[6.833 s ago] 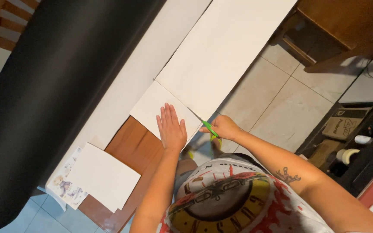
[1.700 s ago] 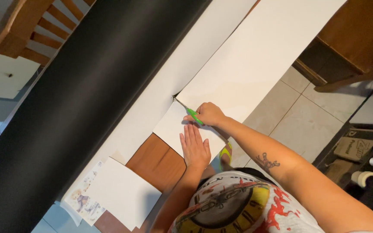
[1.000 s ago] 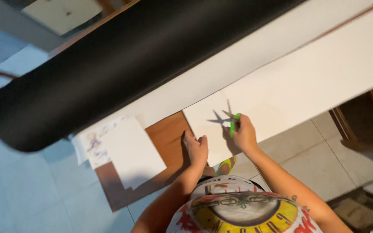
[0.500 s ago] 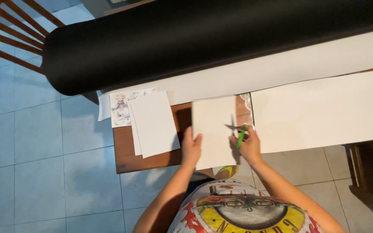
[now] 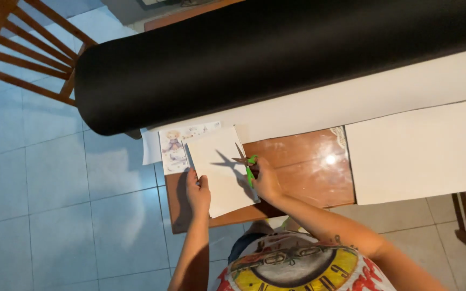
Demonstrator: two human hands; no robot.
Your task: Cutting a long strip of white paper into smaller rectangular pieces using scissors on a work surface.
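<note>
My left hand (image 5: pixel 197 189) grips the lower left edge of a cut-off white sheet (image 5: pixel 218 161) and holds it over the brown wooden table (image 5: pixel 303 172). My right hand (image 5: pixel 267 180) is closed on green-handled scissors (image 5: pixel 246 164), whose blades point up and left over the sheet's right edge. The sheet casts a shadow of the scissors. A large white card (image 5: pixel 422 151) lies apart to the right, with bare table between it and the held sheet.
A big black roll (image 5: pixel 276 54) lies across the back of the table over a long white sheet (image 5: pixel 362 97). Printed cartoon paper (image 5: pixel 172 145) sits under the held sheet. A wooden chair (image 5: pixel 22 48) stands top left on the pale tiled floor (image 5: pixel 55 205).
The small sheet has come away from the large white card and moved left onto the stack. My view has swung round, and both hands moved left with the sheet and scissors.
</note>
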